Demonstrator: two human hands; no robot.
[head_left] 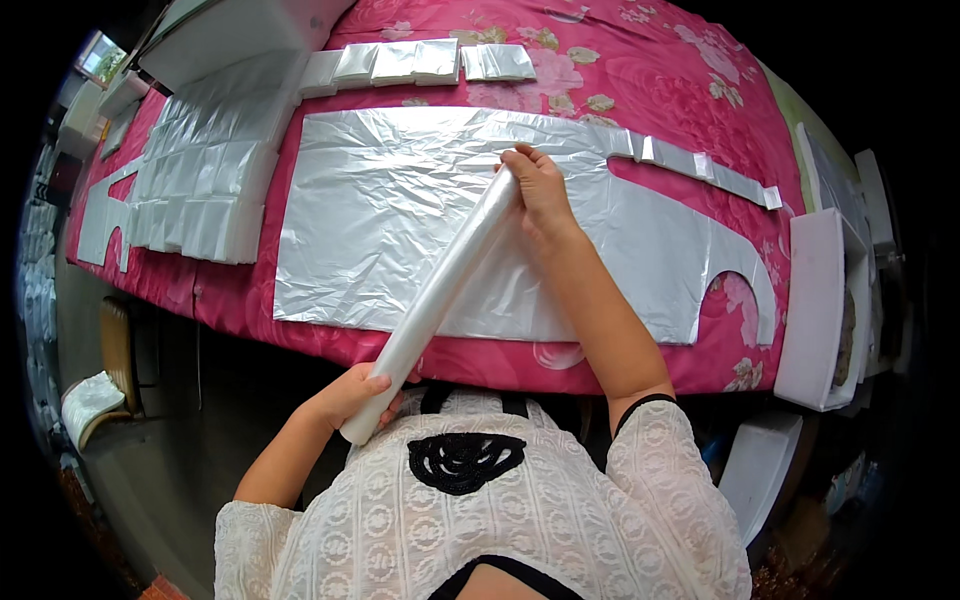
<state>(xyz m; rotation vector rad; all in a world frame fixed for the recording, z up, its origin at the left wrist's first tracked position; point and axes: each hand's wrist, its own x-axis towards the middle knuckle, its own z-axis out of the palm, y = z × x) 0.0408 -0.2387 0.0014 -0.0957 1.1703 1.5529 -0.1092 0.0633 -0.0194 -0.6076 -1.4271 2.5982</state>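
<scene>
A long, shiny, whitish roll (445,285) is held up on a slant, above a flat silver sheet (370,190) and past the near edge of the tabletop (600,70). Its low end is gripped by the left hand (362,395), close to the belly, and a bit of the roll is left poking out below the fingers. Its high end is gripped by the right hand (540,185), which is bent around the tip. Whether the sheet is touched by the roll cannot be told.

The sheet is spread out wide and is full of little wrinkles. A thin strip is seen at its far right, and a round gap is cut near its lower right corner. The tabletop is covered by a pink cloth (230,300) with flowers on it. Behind the sheet, a row of folded silver packs (410,63) is laid out. To the left, a big pile of silver bags (205,170) is stacked. At the right side, a white box (818,300) is seen. At the lower left, a chair (116,345) is seen, with something white (92,405) on it.
</scene>
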